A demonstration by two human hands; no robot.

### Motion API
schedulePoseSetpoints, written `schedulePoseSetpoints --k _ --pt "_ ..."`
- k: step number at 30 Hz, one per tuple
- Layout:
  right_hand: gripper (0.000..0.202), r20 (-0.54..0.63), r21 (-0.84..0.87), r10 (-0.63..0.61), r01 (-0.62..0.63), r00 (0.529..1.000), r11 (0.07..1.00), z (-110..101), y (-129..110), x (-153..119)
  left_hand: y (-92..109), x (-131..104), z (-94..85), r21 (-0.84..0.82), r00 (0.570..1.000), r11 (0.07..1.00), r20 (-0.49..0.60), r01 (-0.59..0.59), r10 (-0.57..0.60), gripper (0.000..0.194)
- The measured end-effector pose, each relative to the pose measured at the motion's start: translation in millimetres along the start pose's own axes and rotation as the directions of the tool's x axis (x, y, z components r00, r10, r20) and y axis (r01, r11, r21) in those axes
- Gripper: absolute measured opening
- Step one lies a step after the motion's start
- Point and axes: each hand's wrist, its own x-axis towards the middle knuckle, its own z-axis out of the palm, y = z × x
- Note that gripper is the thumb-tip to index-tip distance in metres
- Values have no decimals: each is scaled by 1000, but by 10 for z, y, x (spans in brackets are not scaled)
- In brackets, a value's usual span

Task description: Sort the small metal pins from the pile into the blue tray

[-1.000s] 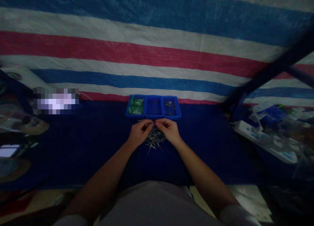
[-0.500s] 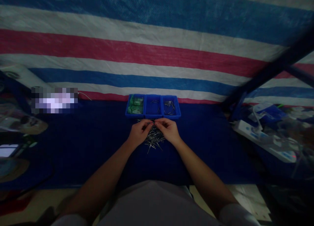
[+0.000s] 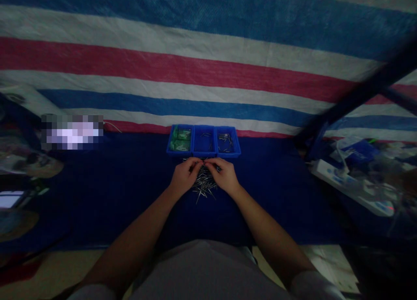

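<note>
A heap of thin metal pins (image 3: 204, 186) lies on the dark blue table cover (image 3: 130, 191). My left hand (image 3: 184, 177) and my right hand (image 3: 224, 175) hover over the heap's far edge, fingertips pinched together and nearly touching each other. They seem to hold a small pin between them, too small to make out. Just beyond the hands stand three blue bins: the left bin (image 3: 180, 140) holds green parts, the middle bin (image 3: 204, 141) a few pins, the right bin (image 3: 227, 142) more pins.
A striped red, white and blue tarp (image 3: 208, 65) hangs behind the table. A white power strip (image 3: 352, 187) and packaged clutter lie at the right, under a dark slanted bar (image 3: 358, 95). More clutter and a lit screen (image 3: 11, 199) sit at the left.
My right hand has edged slightly left, toward the left hand; the fingertips now sit closer together. The pins and bins have not moved.
</note>
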Motion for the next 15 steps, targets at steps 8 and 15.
schedulePoseSetpoints --k 8,15 --pt "15 13 7 4 -4 1000 1000 19 -35 -7 -42 6 -3 -54 999 998 33 38 -37 18" --pt "17 -13 71 98 -97 995 993 18 -27 -6 -23 -9 12 -70 998 997 56 22 -18 18"
